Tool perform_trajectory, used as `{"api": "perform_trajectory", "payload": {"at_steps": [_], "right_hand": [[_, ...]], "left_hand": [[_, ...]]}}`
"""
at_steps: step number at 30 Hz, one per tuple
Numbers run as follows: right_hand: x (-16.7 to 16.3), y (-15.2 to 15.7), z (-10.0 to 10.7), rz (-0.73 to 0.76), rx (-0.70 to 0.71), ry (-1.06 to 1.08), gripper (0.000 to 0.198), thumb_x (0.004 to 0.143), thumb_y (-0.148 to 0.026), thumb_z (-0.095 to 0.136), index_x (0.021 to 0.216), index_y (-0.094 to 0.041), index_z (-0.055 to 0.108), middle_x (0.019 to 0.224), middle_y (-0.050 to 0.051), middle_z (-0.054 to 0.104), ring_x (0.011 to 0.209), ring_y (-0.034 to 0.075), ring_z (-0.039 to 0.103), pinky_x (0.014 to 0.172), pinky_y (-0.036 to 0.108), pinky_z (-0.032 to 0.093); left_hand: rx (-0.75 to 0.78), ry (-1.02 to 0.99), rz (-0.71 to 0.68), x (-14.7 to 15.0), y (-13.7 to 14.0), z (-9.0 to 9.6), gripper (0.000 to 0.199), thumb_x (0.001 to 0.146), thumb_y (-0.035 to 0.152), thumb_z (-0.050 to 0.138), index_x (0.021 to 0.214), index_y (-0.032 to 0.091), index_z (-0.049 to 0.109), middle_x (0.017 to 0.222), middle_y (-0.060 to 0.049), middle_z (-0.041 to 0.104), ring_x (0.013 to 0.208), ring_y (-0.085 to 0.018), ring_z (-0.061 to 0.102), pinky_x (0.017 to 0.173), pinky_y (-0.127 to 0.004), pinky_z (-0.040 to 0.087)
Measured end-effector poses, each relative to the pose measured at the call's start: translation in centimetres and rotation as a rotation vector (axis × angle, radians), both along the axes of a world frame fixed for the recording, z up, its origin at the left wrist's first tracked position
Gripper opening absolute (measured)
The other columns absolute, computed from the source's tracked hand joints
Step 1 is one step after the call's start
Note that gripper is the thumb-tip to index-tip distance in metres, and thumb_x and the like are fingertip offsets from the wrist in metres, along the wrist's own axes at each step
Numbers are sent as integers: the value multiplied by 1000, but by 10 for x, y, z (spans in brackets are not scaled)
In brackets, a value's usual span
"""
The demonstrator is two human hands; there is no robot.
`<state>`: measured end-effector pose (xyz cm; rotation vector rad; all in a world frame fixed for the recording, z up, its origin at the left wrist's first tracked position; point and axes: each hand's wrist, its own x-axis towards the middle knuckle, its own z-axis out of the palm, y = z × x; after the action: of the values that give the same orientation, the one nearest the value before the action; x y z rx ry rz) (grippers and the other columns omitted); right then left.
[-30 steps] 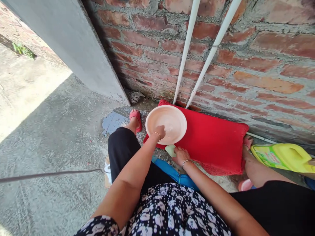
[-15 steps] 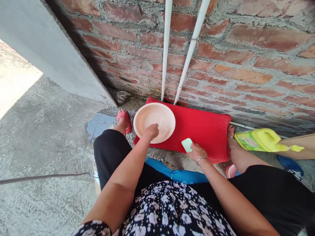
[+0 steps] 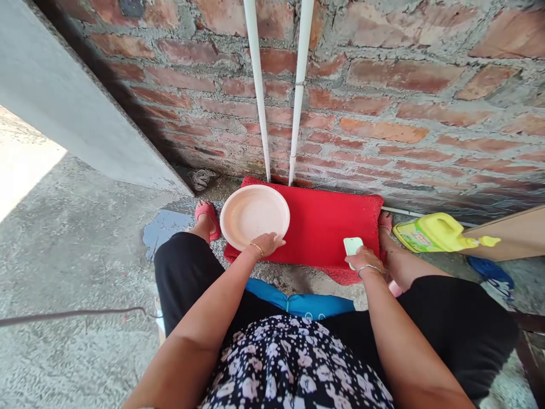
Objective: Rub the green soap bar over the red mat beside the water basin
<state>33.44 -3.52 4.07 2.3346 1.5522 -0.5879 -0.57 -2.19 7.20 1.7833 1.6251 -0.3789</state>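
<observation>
My left hand [image 3: 267, 244] is over the near right rim of a pale pink basin [image 3: 230, 207], its fingers stretched to the right with nothing seen in them. The basin stands on the left part of a folded red mat [image 3: 332, 221] with a shaggy edge. My right hand [image 3: 363, 260] is closed round a pale green, flat block with rounded corners [image 3: 353, 245], above the mat's right end. Whether the block's underside has bristles is hidden.
A yellow detergent jug [image 3: 434, 232] lies on its side at the right, near a blue bag-like item [image 3: 489, 275]. Two white pipes [image 3: 298, 96] run down the brick wall [image 3: 383, 130] behind the mat. A grey rag [image 3: 201, 179] lies by the wall.
My left hand has come from inside the basin to its near right rim, its fingers straightening. My right hand has carried the green block to the right along the mat.
</observation>
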Motion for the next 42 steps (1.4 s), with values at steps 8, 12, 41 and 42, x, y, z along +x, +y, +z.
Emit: {"api": "perform_trajectory", "payload": {"at_steps": [8,12,41,42], "right_hand": [[-128,0,-11,399,55,252,45,70,-42,68,109,-21,58,112,8,59,101,22,59,84,31,40],[-71,0,-9,271,10,136,48,71,-41,66,111,-16,58,110,13,60,101,25,60,83,33,43],[-57,42,-10,129,75,157,47,77,-51,56,114,-21,54,114,11,58,102,26,61,84,37,47],[-79,49,-14,174,77,186,47,77,-52,56,114,-22,54,113,11,58,102,26,61,84,37,47]], "left_hand": [[73,162,33,15,-16,-18,54,90,47,43,138,27,34,135,-13,49,121,-28,48,100,-48,37],[73,207,12,15,-14,-24,51,92,43,39,140,29,30,136,-12,47,122,-25,47,101,-45,35],[114,157,79,26,-16,-21,43,90,44,42,130,30,41,125,-8,54,114,-26,52,93,-47,42],[126,146,75,26,-17,-21,42,90,44,41,129,30,43,124,-8,55,113,-26,52,92,-47,42]]}}
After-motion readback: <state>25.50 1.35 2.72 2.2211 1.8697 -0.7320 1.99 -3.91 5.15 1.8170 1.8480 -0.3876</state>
